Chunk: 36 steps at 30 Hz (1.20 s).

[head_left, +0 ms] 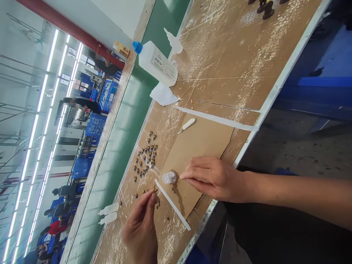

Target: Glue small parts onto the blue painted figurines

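My left hand (pixel 143 223) is closed in a pinch low in the view. A tiny brownish piece (pixel 156 189) shows at its fingertips, too small to name. My right hand (pixel 207 176) has thumb and fingers pressed together beside a small clear plastic cup (pixel 169 177); whatever it pinches, if anything, is hidden. The cup stands on a brown cardboard sheet (pixel 203 141), by a dark wet-looking streak (pixel 178 196). Beyond the cup, many tiny blue-and-gold pieces (pixel 145 156) stand in a loose group. More small dark pieces (pixel 158 201) lie near my left fingertips.
White strips (pixel 217 118) edge the cardboard. A white-handled craft knife (pixel 188 124) lies on it. Past it are a large blue-capped bottle (pixel 158 64), a crumpled white paper (pixel 163 94) and a dropper bottle (pixel 174 42). Two small bottles (pixel 109 213) lie left. People work in the background.
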{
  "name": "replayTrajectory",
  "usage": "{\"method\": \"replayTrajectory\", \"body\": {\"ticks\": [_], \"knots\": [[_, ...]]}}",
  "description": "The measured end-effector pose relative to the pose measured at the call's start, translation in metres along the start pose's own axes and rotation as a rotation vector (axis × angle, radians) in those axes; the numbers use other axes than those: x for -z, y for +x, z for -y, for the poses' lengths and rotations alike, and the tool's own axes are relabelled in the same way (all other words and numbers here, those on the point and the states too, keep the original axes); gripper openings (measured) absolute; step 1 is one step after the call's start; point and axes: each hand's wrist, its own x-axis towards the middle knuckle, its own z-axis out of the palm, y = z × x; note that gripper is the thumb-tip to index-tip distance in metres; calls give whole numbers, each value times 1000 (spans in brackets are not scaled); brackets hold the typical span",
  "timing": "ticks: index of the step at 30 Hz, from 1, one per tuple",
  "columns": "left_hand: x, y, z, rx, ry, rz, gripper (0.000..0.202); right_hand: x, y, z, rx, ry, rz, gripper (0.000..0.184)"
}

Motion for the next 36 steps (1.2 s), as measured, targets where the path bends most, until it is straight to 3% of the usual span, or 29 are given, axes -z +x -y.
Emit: {"method": "replayTrajectory", "body": {"ticks": [3, 10, 36], "knots": [[-6, 6, -9, -40, 117, 42, 30, 1, 0, 0, -3, 3, -3, 19], [-20, 16, -23, -377, 276, 134, 19, 0, 0, -1, 2, -6, -17, 18], [-28, 29, -20, -562, 383, 217, 15, 2, 2, 0, 6, -11, -25, 18]]}}
